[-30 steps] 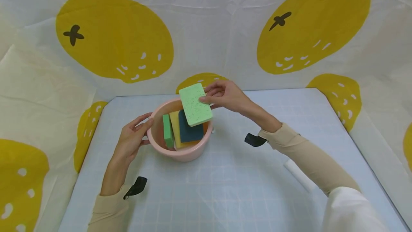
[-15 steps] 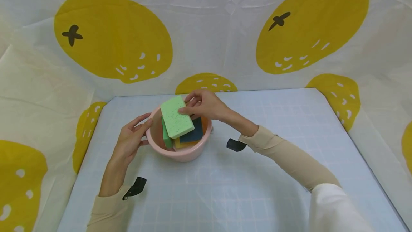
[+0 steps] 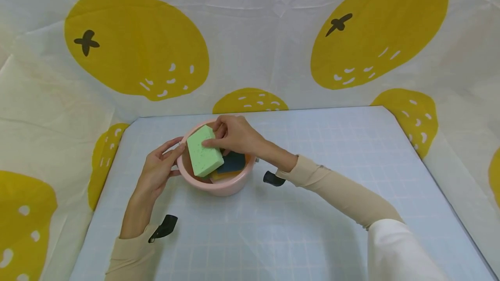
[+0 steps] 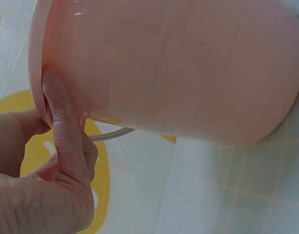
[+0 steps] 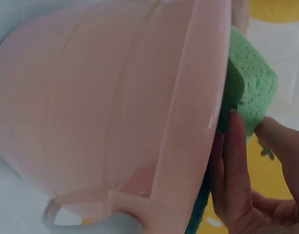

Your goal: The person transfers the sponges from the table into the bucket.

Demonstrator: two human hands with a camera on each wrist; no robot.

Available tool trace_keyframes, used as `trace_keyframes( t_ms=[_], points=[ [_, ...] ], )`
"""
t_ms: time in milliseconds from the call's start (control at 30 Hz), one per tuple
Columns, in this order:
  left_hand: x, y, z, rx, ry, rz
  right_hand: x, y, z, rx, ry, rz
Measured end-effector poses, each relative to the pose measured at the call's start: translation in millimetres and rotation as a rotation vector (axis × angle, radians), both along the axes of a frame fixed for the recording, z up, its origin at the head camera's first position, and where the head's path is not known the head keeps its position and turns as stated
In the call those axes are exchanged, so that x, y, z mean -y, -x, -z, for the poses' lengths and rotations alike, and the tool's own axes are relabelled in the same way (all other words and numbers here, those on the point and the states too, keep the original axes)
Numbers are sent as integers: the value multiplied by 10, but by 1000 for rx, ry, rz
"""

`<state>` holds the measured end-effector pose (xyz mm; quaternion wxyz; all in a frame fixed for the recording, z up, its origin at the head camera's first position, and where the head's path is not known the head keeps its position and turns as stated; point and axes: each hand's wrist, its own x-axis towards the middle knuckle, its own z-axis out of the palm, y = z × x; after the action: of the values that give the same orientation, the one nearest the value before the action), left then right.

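Observation:
A pink plastic bowl (image 3: 229,185) stands on the light blue gridded mat. My left hand (image 3: 161,169) holds its left rim, thumb on the edge (image 4: 59,109). My right hand (image 3: 230,135) pinches a light green speckled sponge (image 3: 204,156) and holds it tilted over the bowl's left half, partly inside. Under it lie a dark blue sponge (image 3: 233,162) and a yellow one (image 3: 220,176). In the right wrist view the green sponge (image 5: 249,90) shows past the bowl's rim (image 5: 198,117), with my fingers (image 5: 234,165) against it.
The mat (image 3: 312,211) reaches to the front and to the right. A white cloth with big yellow lemon prints (image 3: 136,42) walls in the back and both sides. Black wrist straps (image 3: 164,227) sit on both sleeves.
My right hand has carried the green sponge down and to the left, from above the bowl's far rim into its left half. The left hand has stayed on the rim.

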<state>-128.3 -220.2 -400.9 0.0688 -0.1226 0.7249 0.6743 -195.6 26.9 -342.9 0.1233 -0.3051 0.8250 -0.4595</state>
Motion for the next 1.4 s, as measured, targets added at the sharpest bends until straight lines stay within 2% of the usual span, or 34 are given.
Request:
trace_keyframes(
  t_ms=[200, 467, 833, 1400],
  points=[
    [-4, 4, 6, 5, -4, -5, -25, -21, 0, -45, 7, -14],
    [-2, 15, 11, 19, -10, -22, -222, 10, 22, -30, 94, -24],
    [-8, 5, 30, 16, 9, -17, -579, 44, 16, -117, 11, 25],
    [-23, 4, 17, 26, 14, -26, -1073, 38, 66, -70, 0, 107]
  ],
)
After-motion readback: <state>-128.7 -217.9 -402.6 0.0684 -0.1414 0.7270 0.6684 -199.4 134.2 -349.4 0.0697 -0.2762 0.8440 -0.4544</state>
